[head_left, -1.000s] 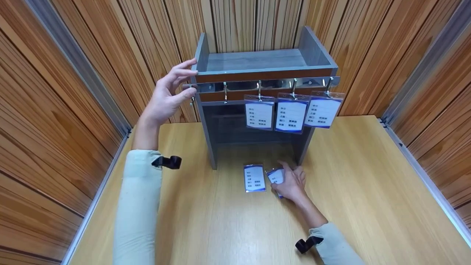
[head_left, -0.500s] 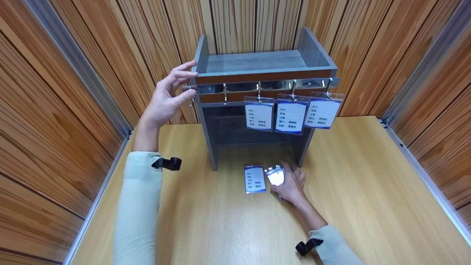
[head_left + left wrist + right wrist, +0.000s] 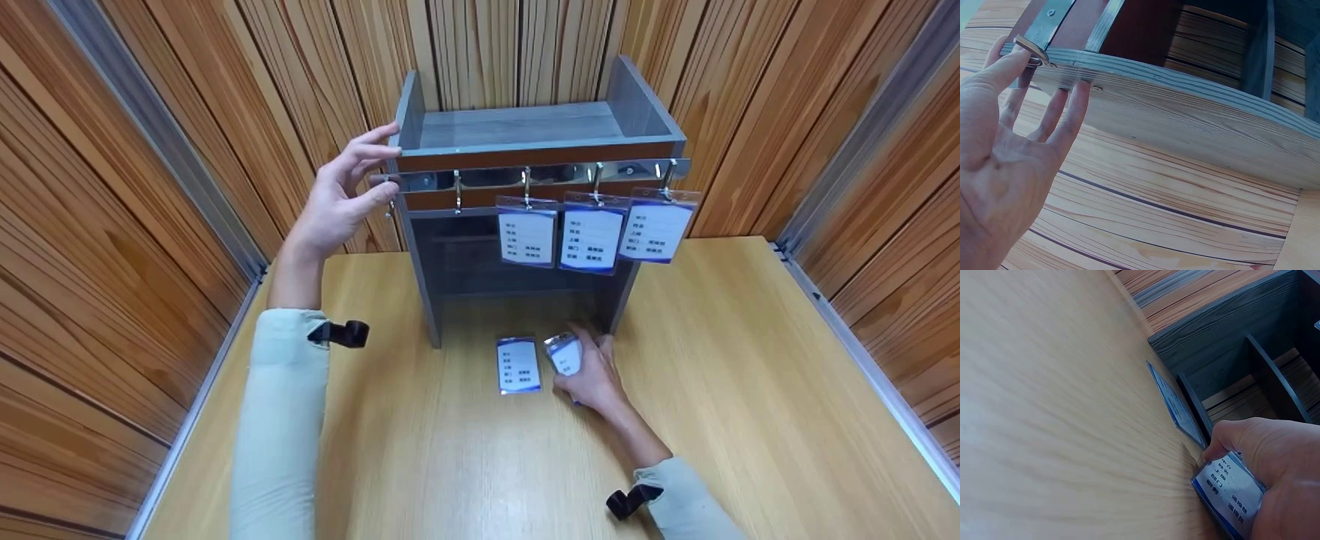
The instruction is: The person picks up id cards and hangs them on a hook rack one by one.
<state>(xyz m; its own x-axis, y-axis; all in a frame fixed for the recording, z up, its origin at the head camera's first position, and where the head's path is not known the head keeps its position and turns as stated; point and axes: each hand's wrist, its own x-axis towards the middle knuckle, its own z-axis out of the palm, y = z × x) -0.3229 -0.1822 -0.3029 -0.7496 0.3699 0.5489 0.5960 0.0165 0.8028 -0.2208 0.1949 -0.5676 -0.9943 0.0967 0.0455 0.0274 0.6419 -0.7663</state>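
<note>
In the head view my left hand (image 3: pixel 337 199) is at the upper left corner of a grey shelf unit (image 3: pixel 517 124), fingers fairly straight. The left wrist view has the fingertips against its side panel (image 3: pixel 1145 109) and the thumb over a metal hook (image 3: pixel 1032 49) at the rail's end. Low at the right, my right hand (image 3: pixel 592 377) pinches a name badge (image 3: pixel 564 352), a clear sleeve with a white and blue card. The badge is tilted up close over the tabletop, partly hidden by the hand. Left of it a second badge (image 3: pixel 518 365) lies flat.
A metal hook rail (image 3: pixel 491 176) crosses the unit's front. Three badges hang on its right hooks: left badge (image 3: pixel 526 234), middle badge (image 3: pixel 589 234) and right badge (image 3: pixel 658 229). A bare hook (image 3: pixel 458 193) is left of them. Wood-panelled walls (image 3: pixel 105 225) enclose the wooden tabletop (image 3: pixel 450 457).
The badge in my right hand tips, its face flashing with glare half a second ago and readable again now. The left hand stays in place at the shelf corner.
</note>
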